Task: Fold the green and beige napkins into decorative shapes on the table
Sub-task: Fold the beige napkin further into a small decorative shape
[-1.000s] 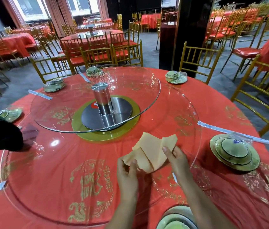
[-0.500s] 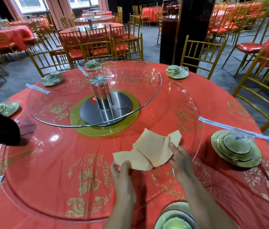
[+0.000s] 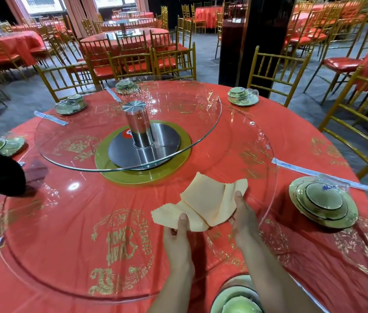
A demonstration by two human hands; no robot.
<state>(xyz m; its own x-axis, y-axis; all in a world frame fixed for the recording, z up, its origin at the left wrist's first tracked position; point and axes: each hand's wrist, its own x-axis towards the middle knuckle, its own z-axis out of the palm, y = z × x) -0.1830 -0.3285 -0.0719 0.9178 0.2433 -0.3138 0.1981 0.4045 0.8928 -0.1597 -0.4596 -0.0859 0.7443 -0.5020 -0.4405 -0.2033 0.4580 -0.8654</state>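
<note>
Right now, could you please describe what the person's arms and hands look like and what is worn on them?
The left hand and right hand are bare: no gloves, and no rings show. The left arm and right arm are uncovered to the picture's bottom edge, with no sleeves, watch or bracelet in view.

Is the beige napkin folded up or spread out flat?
Partly folded. The beige napkin shows overlapping flaps and creases, with scalloped corners sticking out, while the left hand and right hand pinch its near edges.
</note>
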